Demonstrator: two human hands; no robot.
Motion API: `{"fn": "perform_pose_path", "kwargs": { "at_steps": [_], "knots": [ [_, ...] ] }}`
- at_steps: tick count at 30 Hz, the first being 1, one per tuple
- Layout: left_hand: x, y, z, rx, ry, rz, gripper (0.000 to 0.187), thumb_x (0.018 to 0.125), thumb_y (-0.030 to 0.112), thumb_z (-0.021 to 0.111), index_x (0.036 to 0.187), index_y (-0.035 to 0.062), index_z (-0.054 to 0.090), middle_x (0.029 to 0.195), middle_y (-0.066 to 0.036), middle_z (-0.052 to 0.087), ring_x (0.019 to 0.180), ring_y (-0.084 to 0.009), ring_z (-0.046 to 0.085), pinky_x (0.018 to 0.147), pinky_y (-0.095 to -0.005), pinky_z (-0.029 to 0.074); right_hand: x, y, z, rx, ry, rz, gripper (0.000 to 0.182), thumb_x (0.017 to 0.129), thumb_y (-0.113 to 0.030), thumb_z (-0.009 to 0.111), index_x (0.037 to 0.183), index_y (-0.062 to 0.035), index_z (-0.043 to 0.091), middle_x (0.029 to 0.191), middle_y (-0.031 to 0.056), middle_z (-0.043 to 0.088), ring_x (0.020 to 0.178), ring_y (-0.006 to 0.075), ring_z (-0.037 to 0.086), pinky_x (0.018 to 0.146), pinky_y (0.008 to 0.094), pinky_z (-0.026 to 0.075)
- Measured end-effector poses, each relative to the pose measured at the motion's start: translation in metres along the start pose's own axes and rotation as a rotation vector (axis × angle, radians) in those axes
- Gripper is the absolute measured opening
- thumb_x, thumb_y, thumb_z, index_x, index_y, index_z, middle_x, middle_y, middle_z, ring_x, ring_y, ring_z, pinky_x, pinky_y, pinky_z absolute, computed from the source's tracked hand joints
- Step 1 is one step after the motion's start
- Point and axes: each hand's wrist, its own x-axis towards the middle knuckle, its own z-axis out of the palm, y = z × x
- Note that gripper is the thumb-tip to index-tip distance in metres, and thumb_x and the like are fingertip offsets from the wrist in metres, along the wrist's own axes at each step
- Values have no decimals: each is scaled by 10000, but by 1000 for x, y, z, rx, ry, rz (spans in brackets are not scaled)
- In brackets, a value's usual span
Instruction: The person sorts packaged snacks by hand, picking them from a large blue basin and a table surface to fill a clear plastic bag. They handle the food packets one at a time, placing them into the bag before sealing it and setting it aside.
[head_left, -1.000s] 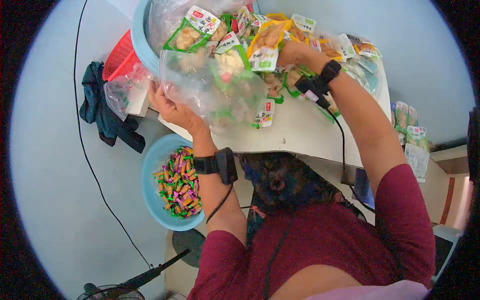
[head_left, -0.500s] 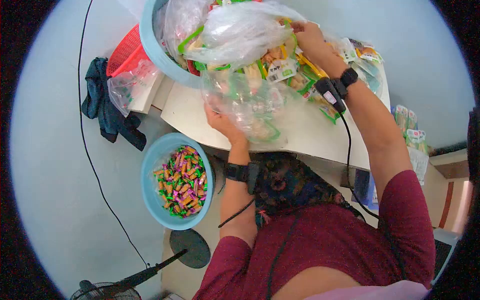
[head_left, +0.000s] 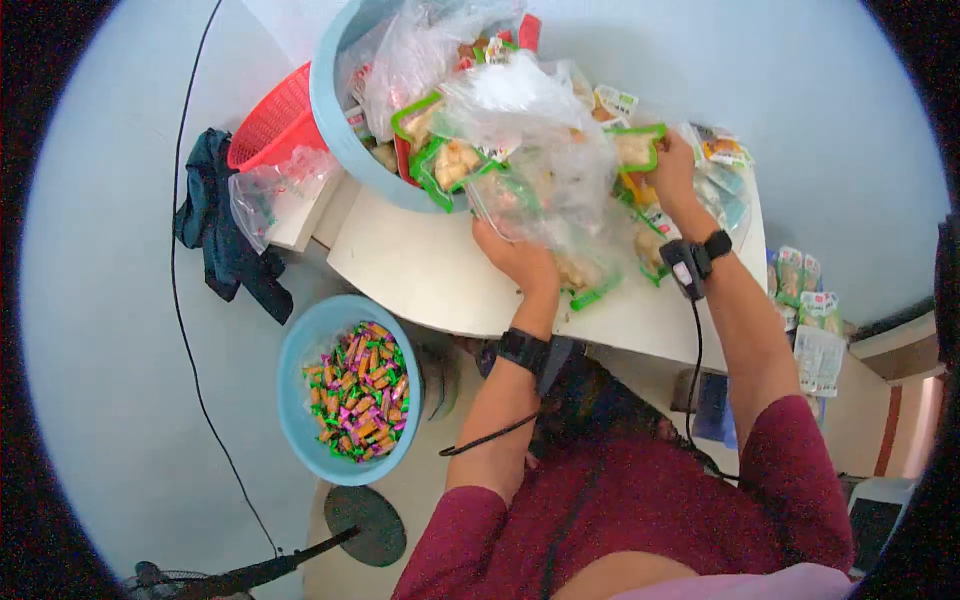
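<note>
My left hand (head_left: 520,258) is closed on the edge of a clear plastic bag (head_left: 575,195), which lies crumpled over the white table. Through the film, green-edged food packets show in part. At the bag's right side my right hand (head_left: 676,170) pinches a green-edged snack packet (head_left: 636,148) with pale food inside. Below that hand, more packets (head_left: 650,245) lie on the tabletop. Just left of the bag, a packet of pale chunks (head_left: 457,163) rests at the rim of a large blue tub (head_left: 335,120).
The white table (head_left: 400,255) has a curved front edge. A lower blue tub (head_left: 295,400) holds wrapped candies (head_left: 360,395). Left of the table are a red basket (head_left: 275,115) and a dark cloth (head_left: 215,220). A fan (head_left: 270,570) stands at the lower left. Packets (head_left: 815,310) hang beyond the table's right side.
My left hand has moved right with the bag, relative to the table. My right hand now holds a green-edged packet out at the bag's right. The view has shifted slightly.
</note>
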Motion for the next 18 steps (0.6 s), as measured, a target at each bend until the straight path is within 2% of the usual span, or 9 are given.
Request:
{"fn": "perform_pose_path", "kwargs": {
  "at_steps": [2,4,7,10,11,14,16,18],
  "knots": [
    [-3,-4,6,-144,-10,-46,302,878,17,504,1170,-36,449,1174,-180,465,1102,-328,479,970,-426,369,-5,-5,-8,38,39,15,247,812,-118,644,1038,-19,639,887,79,682,773,148,646,669,321,506],
    [-5,-12,14,-23,-11,65,342,813,-26,530,1146,-33,456,1177,-190,447,1114,-358,458,977,-441,354,-16,-33,-22,-8,7,23,271,799,-152,660,1036,-23,636,909,110,682,790,183,653,669,329,499],
    [-4,-11,25,133,-12,148,378,751,-65,535,1120,-36,457,1161,-211,431,1109,-395,433,970,-454,348,-20,-31,-34,-329,-37,-301,323,766,-185,682,1037,-19,630,938,158,664,840,296,650,705,370,499],
    [2,-16,34,78,-98,189,374,728,-93,527,1092,-43,453,1133,-238,424,1074,-422,433,949,-457,353,-23,-34,-48,-533,-239,-187,442,732,-111,673,1164,-46,605,1116,194,617,991,377,598,839,458,484],
    [1,-19,35,30,-140,196,369,724,-102,525,1081,-46,452,1123,-247,423,1058,-430,436,942,-458,355,-24,-31,-50,-517,-259,-222,441,732,-118,677,1162,-46,607,1114,197,617,1003,380,594,844,460,482],
    [2,-12,32,184,-165,255,346,711,-113,524,1042,-43,453,1098,-251,424,1023,-430,447,914,-457,360,-24,-11,-62,-477,-314,-326,446,734,-131,688,1164,-47,606,1120,210,612,1027,391,585,856,457,479],
    [4,-16,35,75,-136,193,317,718,-112,527,1019,-42,459,1082,-244,434,994,-428,456,879,-460,368,-29,-8,-71,-445,-341,-393,457,738,-129,693,1177,-48,596,1139,223,604,1025,402,586,860,440,481],
    [3,-17,31,93,-166,169,281,734,-100,534,1001,-44,467,1055,-240,452,975,-426,463,845,-464,376,-35,-14,-86,-358,-529,-307,465,777,-186,684,1195,-16,570,1177,202,594,1072,360,572,923,406,443]
  ]
}}
